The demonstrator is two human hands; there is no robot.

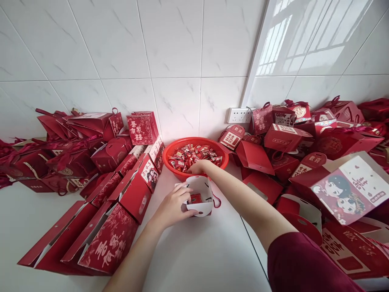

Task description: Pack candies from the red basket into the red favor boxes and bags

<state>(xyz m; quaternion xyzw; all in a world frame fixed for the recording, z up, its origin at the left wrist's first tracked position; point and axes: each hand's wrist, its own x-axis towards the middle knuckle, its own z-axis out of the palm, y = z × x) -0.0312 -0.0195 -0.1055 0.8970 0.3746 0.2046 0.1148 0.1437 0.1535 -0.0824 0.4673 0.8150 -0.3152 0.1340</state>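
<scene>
An open gift box (204, 209), white inside with a red cord at its right, stands on the white table. My left hand (177, 202) holds its left side, thumb at the front flap and fingers over the left edge. Inside the box lies a red packet (195, 198). Just behind it, a red plastic basket (226, 160) holds many small red wrapped candies (182, 156). My right hand (199, 166) reaches into the basket among the candies; its fingertips are hidden, so what they hold cannot be made out.
Rows of red boxes (105, 247) stand at the left, with more boxes (88, 119) piled behind. Many red gift boxes (349, 190) are heaped at the right. A tiled wall (179, 40) with a power socket (238, 116) rises behind the table (194, 255).
</scene>
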